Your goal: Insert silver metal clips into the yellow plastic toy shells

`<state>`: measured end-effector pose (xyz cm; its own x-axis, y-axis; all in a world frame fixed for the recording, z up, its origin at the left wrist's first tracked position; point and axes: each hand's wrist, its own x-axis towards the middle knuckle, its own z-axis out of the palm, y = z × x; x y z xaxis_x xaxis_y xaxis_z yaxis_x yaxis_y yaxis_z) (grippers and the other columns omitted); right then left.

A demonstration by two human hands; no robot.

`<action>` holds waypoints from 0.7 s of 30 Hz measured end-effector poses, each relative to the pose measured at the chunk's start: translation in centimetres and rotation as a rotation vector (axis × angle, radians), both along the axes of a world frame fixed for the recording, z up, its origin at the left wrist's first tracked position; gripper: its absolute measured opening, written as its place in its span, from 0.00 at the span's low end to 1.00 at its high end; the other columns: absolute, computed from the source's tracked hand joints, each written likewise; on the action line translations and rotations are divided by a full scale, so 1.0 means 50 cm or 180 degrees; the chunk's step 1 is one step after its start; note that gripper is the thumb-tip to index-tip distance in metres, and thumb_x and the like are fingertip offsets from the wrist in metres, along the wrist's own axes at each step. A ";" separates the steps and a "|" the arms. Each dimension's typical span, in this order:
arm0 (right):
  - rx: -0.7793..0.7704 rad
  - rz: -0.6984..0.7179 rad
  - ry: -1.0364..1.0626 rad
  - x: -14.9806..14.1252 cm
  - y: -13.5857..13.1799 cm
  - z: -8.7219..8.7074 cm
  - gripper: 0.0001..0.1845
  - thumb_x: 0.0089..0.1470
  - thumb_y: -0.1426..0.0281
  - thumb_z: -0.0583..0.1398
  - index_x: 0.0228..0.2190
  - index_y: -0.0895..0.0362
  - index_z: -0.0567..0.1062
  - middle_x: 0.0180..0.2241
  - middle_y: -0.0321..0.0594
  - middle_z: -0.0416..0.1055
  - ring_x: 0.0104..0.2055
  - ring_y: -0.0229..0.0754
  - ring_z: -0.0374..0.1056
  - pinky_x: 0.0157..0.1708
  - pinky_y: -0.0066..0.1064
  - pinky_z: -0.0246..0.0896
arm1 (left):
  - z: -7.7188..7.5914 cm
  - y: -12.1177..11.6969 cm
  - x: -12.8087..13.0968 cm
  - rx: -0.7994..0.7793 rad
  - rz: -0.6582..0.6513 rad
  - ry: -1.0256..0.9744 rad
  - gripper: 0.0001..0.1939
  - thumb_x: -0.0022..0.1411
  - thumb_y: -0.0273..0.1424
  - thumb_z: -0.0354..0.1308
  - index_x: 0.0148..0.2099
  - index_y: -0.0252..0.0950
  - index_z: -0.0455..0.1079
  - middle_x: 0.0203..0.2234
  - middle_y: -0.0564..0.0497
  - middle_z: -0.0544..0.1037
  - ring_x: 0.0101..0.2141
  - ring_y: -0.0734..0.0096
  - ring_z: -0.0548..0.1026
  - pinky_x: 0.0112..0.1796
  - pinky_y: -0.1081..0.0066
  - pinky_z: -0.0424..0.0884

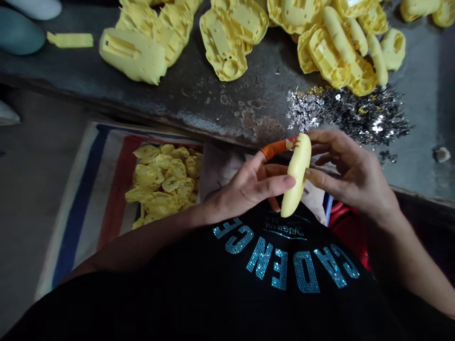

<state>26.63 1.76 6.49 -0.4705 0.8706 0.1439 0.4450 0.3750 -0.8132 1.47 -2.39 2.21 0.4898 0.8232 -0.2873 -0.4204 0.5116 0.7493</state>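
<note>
The left hand and the right hand are closed together on a long yellow molded piece, which stands upright between them, just above the person's lap. The left hand's fingers wrap across its near face, and an orange finger cover on one finger reaches behind it. The right hand's fingertips press against its right edge. Below the hands is a black shirt with sparkling teal letters. Beyond them, a worn gray bench with rusty patches runs across the scene. Heaps of yellow molded shells lie along its far side, and a scattered pile of silver flakes sits just beyond the right hand. To the near left, a striped cloth with blue and red bands carries a heap of small yellow pieces.
</note>
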 end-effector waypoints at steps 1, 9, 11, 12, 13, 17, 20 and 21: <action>-0.0075 0.0037 0.0040 -0.004 0.003 -0.002 0.28 0.68 0.55 0.74 0.65 0.45 0.79 0.60 0.46 0.83 0.51 0.53 0.84 0.48 0.48 0.86 | 0.004 -0.004 -0.003 0.0055 0.0031 0.0067 0.44 0.65 0.49 0.83 0.78 0.48 0.73 0.54 0.46 0.91 0.45 0.57 0.90 0.42 0.66 0.84; 0.0864 -0.0205 0.0217 -0.062 0.004 -0.036 0.26 0.66 0.63 0.74 0.63 0.47 0.78 0.51 0.41 0.82 0.45 0.47 0.81 0.45 0.43 0.84 | 0.004 -0.045 -0.062 0.0233 0.0156 0.0382 0.30 0.69 0.45 0.81 0.69 0.41 0.86 0.48 0.45 0.91 0.40 0.66 0.84 0.41 0.72 0.78; 0.1098 -0.0189 0.0180 -0.078 0.012 -0.040 0.27 0.67 0.64 0.73 0.64 0.47 0.77 0.52 0.42 0.83 0.46 0.47 0.81 0.45 0.43 0.85 | -0.011 -0.049 -0.078 0.0211 0.0229 0.0365 0.31 0.69 0.45 0.81 0.69 0.42 0.86 0.37 0.48 0.89 0.31 0.70 0.79 0.34 0.73 0.73; 0.1193 -0.0175 0.0157 -0.085 0.017 -0.040 0.28 0.67 0.64 0.72 0.65 0.46 0.76 0.53 0.42 0.83 0.47 0.47 0.81 0.45 0.43 0.85 | -0.019 -0.048 -0.084 0.0217 0.0304 0.0382 0.31 0.67 0.45 0.82 0.68 0.42 0.87 0.32 0.50 0.87 0.28 0.71 0.77 0.31 0.73 0.71; 0.1270 -0.0153 0.0144 -0.094 0.022 -0.039 0.29 0.67 0.65 0.72 0.66 0.46 0.75 0.54 0.43 0.83 0.47 0.48 0.81 0.45 0.44 0.85 | -0.025 -0.045 -0.089 0.0237 0.0414 0.0434 0.31 0.65 0.46 0.83 0.66 0.41 0.89 0.29 0.51 0.86 0.27 0.70 0.76 0.30 0.73 0.70; 0.1378 0.0010 0.0090 -0.139 0.040 -0.036 0.29 0.69 0.65 0.71 0.67 0.45 0.74 0.56 0.45 0.83 0.50 0.51 0.82 0.47 0.47 0.87 | -0.049 -0.036 -0.099 0.0279 0.1014 0.0632 0.26 0.56 0.45 0.88 0.53 0.40 0.94 0.40 0.45 0.93 0.36 0.58 0.86 0.40 0.65 0.81; 0.1202 0.0308 -0.0037 -0.182 0.066 -0.039 0.28 0.71 0.65 0.70 0.68 0.48 0.74 0.58 0.48 0.83 0.55 0.52 0.83 0.53 0.49 0.87 | -0.081 -0.048 -0.128 0.0191 0.1302 0.0611 0.28 0.55 0.48 0.88 0.53 0.38 0.92 0.44 0.42 0.93 0.42 0.51 0.89 0.47 0.60 0.84; 0.1072 0.0531 -0.0066 -0.194 0.082 -0.041 0.26 0.72 0.64 0.70 0.67 0.49 0.75 0.58 0.48 0.83 0.55 0.52 0.83 0.54 0.48 0.86 | -0.097 -0.058 -0.150 0.0153 0.1396 0.0619 0.29 0.56 0.48 0.87 0.55 0.40 0.91 0.44 0.43 0.93 0.42 0.50 0.90 0.47 0.60 0.85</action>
